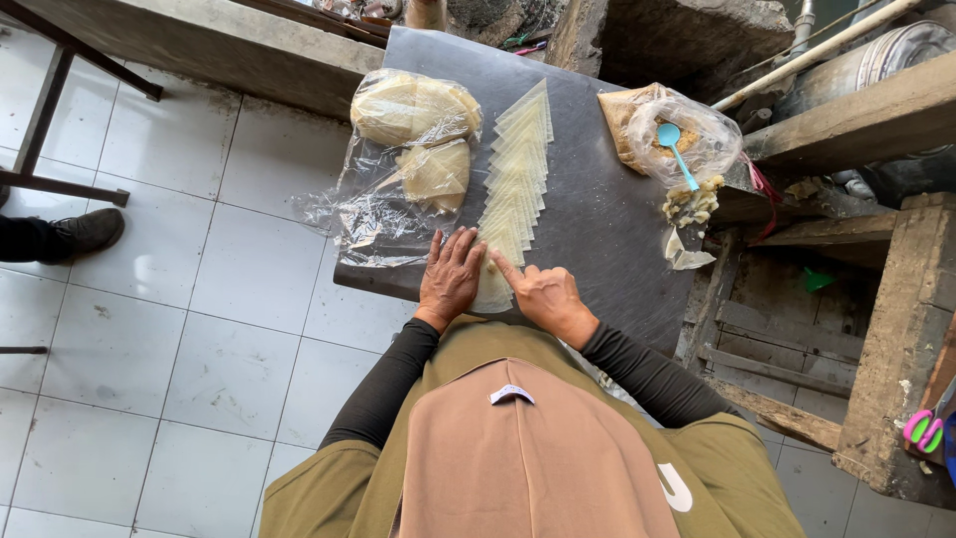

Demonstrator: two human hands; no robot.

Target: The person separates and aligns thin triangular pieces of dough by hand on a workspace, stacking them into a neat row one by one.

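Fingers (460,254) of both hands pressing pastry sheet (495,284).

The left hand (450,276) covers the near end of the nearest pastry sheet (495,284), so its edge there can't be made out. A dark shoe (88,231) sits at the left border, its wearer cut off. The pink scissors (927,429) (far right) are clipped by the frame.

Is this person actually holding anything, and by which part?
Nothing is gripped. The left hand lies flat on the nearest pale wrapper sheet in the row, and the right hand presses a fingertip on that sheet's edge.
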